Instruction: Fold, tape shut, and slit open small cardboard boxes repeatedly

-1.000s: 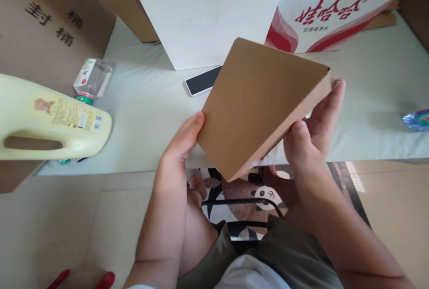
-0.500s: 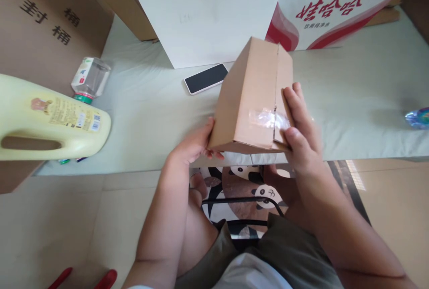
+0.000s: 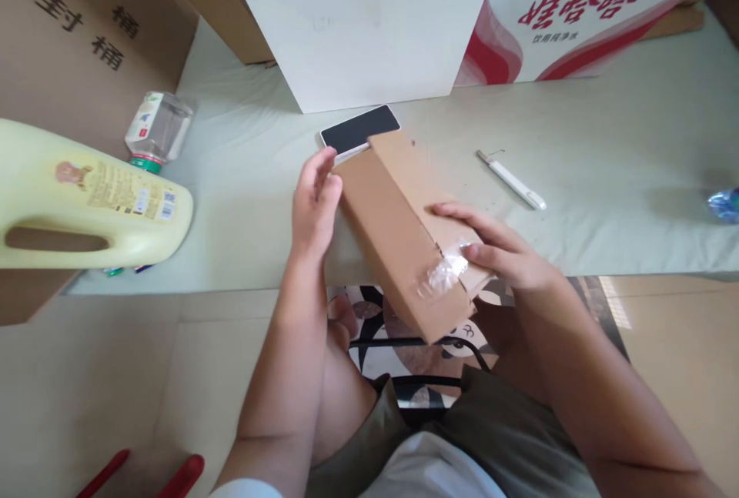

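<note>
A small brown cardboard box (image 3: 392, 228) lies at a slant in front of me, its near end sticking out past the table edge. Clear tape (image 3: 442, 276) crosses the seam at that near end. My right hand (image 3: 502, 248) grips the box from the right, fingers on the flap side. My left hand (image 3: 316, 202) is at the far left corner, thumb and fingers apart; whether it touches the cardboard is hard to tell. Behind the box lies a phone (image 3: 359, 128), partly covered by it. To the right rests a white utility knife (image 3: 511, 179).
On the left lie a yellow jug (image 3: 98, 205) and a clear bottle (image 3: 158, 128) with a green cap. White cartons (image 3: 369, 21) and a large brown carton (image 3: 86, 44) stand at the back. A blue-tinted plastic bottle (image 3: 724, 205) is at the far right. Red handles (image 3: 182, 476) show below left.
The box has turned and come lower and nearer, its near end swinging toward me. My left hand has moved up to the far corner. The utility knife has come into view.
</note>
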Demonstrator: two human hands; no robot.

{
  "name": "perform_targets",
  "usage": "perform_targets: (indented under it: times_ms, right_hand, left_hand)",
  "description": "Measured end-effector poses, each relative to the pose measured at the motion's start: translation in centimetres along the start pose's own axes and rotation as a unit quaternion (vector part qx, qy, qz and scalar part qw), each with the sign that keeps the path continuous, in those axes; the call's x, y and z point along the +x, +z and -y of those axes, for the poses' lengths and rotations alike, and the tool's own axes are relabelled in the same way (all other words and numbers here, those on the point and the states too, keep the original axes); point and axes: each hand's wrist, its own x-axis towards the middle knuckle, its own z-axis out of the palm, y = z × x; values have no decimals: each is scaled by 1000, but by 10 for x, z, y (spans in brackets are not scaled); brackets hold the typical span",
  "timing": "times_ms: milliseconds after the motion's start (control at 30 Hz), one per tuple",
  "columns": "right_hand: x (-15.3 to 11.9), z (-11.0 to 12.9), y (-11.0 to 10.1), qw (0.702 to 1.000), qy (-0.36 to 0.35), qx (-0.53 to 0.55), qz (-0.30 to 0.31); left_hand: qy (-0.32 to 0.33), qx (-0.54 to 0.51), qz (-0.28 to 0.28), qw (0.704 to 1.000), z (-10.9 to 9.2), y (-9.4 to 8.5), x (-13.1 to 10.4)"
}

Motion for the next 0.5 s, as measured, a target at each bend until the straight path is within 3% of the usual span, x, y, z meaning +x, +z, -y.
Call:
perform_targets:
  times_ms: [100,233,333,500]
  right_hand:
    - [2,1,1,998,-8,24,61]
    - [4,-4,6,997,0,38,66]
    - [2,-5,16,998,-3,59,-15]
    - [-3,1,35,968,-27,-11,-247]
  left_hand:
    - [40,-32,20,998,-6,-11,1]
    - [3,-45,98,994,-18,-17,-2]
    - [-23,-48,99,994,-22,-16,-4]
    - [-8,-34,43,998,-17,-13,-4]
